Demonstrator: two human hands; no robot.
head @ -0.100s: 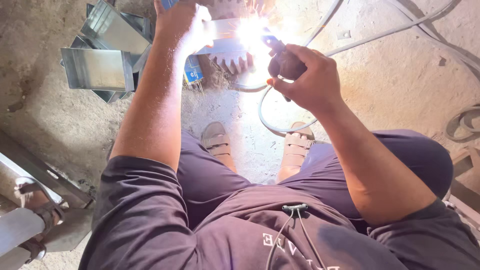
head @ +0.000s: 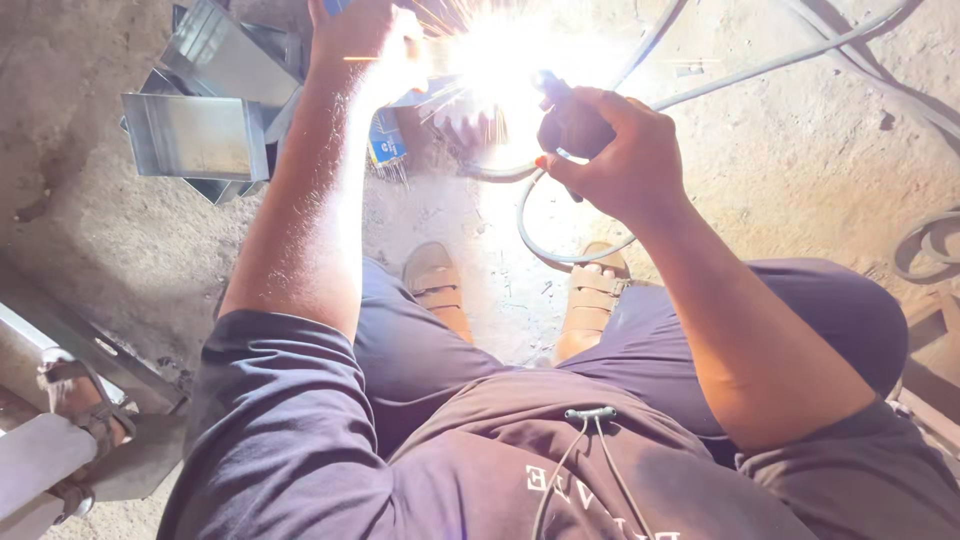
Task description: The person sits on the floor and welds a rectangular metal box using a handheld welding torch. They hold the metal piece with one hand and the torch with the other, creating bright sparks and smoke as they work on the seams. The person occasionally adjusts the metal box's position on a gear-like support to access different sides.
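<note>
My right hand [head: 625, 150] grips a dark welding torch [head: 565, 120] with a grey cable [head: 560, 250] looping down from it. A white-hot arc with flying sparks [head: 500, 55] burns just left of the torch tip and washes out the workpiece there. My left hand [head: 365, 30] reaches to the top edge beside the glare; it looks closed on something, but the glare hides what. I squat, both sandalled feet [head: 435, 280] on the concrete floor below the arc.
Shiny sheet-metal channel pieces [head: 195, 135] lie stacked at the upper left. A small blue packet [head: 385, 140] sits near them. Grey cables [head: 800, 50] run across the upper right. Metal bars and a clamp [head: 75, 410] occupy the lower left; more metal [head: 935, 340] at the right edge.
The arc has flared brighter and wider, with more sparks. Both hands stay in nearly the same place.
</note>
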